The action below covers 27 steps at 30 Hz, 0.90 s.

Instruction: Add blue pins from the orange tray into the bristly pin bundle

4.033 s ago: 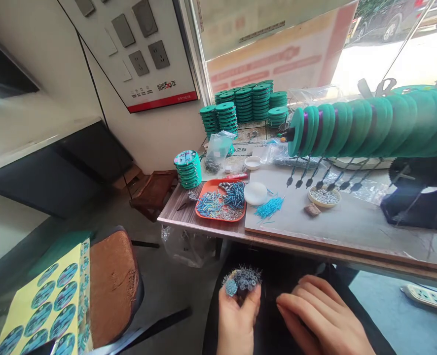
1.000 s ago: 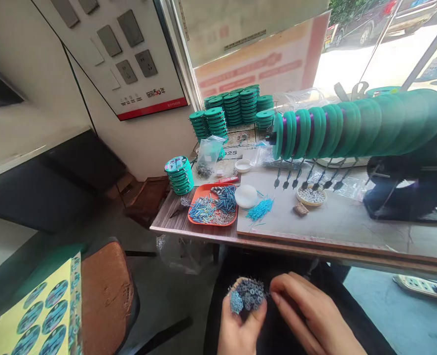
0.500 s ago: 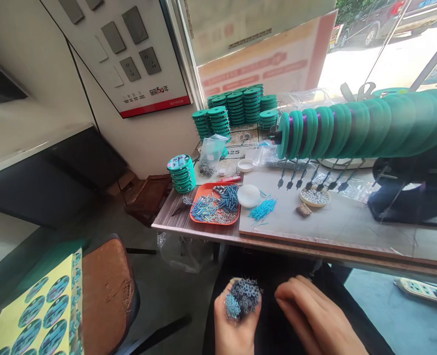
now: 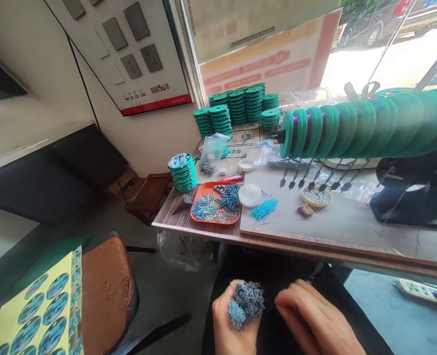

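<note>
Bundle of small blue-grey tubes [image 4: 245, 301]: held end-up in the left hand [image 4: 230, 331], fingers closed around it, low over the lap, below the near edge of the table [image 4: 314, 236]. Right hand [image 4: 316, 323]: just beside the bundle, fingers bent together; whether it pinches anything cannot be told. On the table: orange tray [image 4: 200, 219] of similar parts, stacked green spools [image 4: 183, 172]

The left hand [image 4: 230, 325] and right hand [image 4: 316, 323] were seen below the table edge [image 4: 277, 248]. Beyond it, the near strip of the grey board [image 4: 351, 231] was bare; farther back, passage was barred by the spool row [image 4: 351, 125].
</note>
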Motion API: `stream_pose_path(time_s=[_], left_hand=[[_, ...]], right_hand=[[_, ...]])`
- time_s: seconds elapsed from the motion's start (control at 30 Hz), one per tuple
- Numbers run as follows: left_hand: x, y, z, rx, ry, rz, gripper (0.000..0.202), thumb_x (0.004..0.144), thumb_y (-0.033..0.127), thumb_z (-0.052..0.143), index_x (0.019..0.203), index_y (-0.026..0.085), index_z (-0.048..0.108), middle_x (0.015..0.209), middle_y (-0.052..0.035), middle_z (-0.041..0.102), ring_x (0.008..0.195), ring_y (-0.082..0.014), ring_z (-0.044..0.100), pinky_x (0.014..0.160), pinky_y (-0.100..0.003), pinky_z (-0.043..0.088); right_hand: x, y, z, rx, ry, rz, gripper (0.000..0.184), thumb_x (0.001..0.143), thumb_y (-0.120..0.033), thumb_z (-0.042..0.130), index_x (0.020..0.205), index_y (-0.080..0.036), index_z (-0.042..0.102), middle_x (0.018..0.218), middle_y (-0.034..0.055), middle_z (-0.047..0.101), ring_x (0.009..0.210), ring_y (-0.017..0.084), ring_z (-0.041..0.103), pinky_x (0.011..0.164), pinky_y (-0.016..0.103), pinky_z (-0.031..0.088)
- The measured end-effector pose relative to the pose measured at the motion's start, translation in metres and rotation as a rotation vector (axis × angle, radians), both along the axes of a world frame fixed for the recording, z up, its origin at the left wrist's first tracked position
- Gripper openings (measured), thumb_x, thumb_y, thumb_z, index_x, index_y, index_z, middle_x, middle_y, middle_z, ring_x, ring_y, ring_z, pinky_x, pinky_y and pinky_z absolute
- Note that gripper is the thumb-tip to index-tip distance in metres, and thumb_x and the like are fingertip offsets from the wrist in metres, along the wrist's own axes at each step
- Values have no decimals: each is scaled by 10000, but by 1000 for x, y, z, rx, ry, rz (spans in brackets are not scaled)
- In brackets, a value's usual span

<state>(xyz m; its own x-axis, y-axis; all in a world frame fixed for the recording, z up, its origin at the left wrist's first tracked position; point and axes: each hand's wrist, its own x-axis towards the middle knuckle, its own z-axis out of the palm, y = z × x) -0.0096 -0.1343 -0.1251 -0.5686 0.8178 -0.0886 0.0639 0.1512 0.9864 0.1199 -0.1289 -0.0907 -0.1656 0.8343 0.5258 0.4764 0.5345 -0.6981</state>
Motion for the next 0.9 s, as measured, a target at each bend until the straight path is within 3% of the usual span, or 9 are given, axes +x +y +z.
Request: stream_pose_path(time_s=[0.07, 0.13, 0.2, 0.27, 0.5, 0.77, 0.9], left_hand=[[0, 6, 11, -115, -205, -35, 400, 440, 228, 789, 790, 150, 611, 738, -53, 619, 700, -165, 554, 650, -246, 425], [-1, 13, 21, -299, -534, -178, 356, 479, 273, 780, 718, 126, 561, 547, 16, 510, 465, -56, 411, 437, -160, 296], [-3, 20, 28, -447, -814, -302, 370, 483, 284, 775, 672, 122, 501, 445, 78, 371, 369, 2, 220, 379, -127, 126], [-5, 24, 31, -540, -966, -346, 421, 436, 271, 791, 661, 131, 463, 409, 104, 320, 349, 15, 143, 370, -126, 67], [-6, 25, 34, -628, -1090, -370, 495, 370, 249, 810, 630, 143, 402, 383, 108, 320, 345, 19, 127, 361, -120, 59], [-5, 25, 36, -614, -1125, -375, 487, 394, 229, 805, 618, 145, 381, 388, 106, 326, 335, 23, 137, 359, -122, 50], [-6, 26, 38, -617, -1125, -388, 507, 377, 242, 821, 633, 143, 394, 389, 105, 335, 338, 21, 138, 351, -113, 61]], right_hand=[[0, 2, -5, 33, -20, -3, 116, 859, -43, 428, 853, -158, 443, 677, 6, 447, 628, 115, 392, 588, 228, 341], [1, 4, -10, 113, -42, 4, 109, 865, -51, 418, 840, -152, 449, 655, 10, 442, 610, 115, 378, 571, 224, 333], [1, 7, -13, 200, -61, 7, 109, 870, -59, 408, 824, -148, 452, 631, 11, 440, 595, 114, 367, 548, 219, 322], [1, 10, -14, 227, -108, 22, 115, 871, -61, 402, 814, -150, 448, 614, 8, 446, 582, 110, 371, 537, 213, 322], [3, 13, -7, 245, -211, 13, 146, 878, -62, 367, 791, -163, 426, 587, -6, 441, 546, 108, 380, 526, 213, 322], [0, 8, -24, 218, -129, 1, 153, 871, -51, 368, 799, -154, 455, 613, 12, 430, 587, 128, 351, 557, 242, 289], [0, 9, -23, 218, -134, 0, 148, 869, -50, 368, 804, -154, 450, 618, 15, 435, 587, 130, 349, 546, 246, 278]])
